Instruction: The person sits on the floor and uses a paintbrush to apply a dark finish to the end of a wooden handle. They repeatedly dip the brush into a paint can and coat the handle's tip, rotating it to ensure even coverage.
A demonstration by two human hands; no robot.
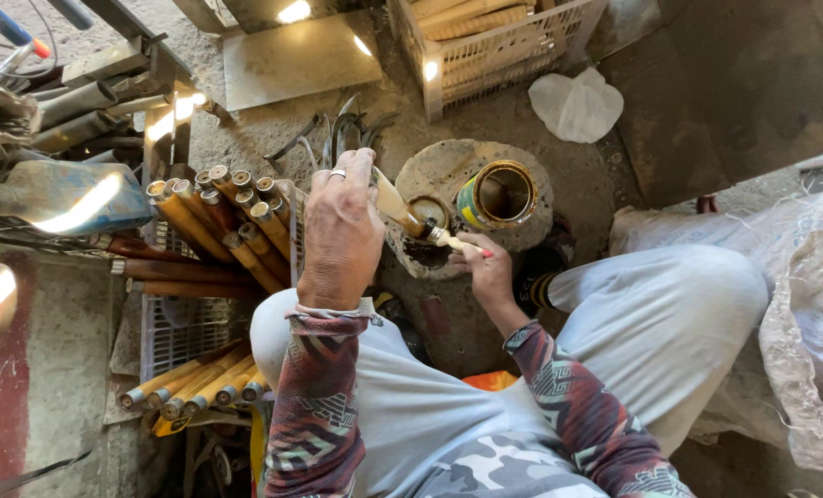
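My left hand (340, 231) is closed around a pale wooden handle (395, 207) that slants down toward the right. My right hand (481, 263) grips a small paintbrush (456, 243) whose bristles touch the brown lower end of the handle. Just beyond the brush an open tin can (497, 194) with dark liquid stands on a round stone block (458, 166), and the can's lid (428, 212) lies beside it.
Several brown varnished handles (232, 221) with metal ferrules lie stacked on a grid crate at left, and more paler ones (195, 383) lower left. A white plastic crate (499, 46) holds further handles at the top. A white bag (576, 103) and a sack (817, 304) sit at right.
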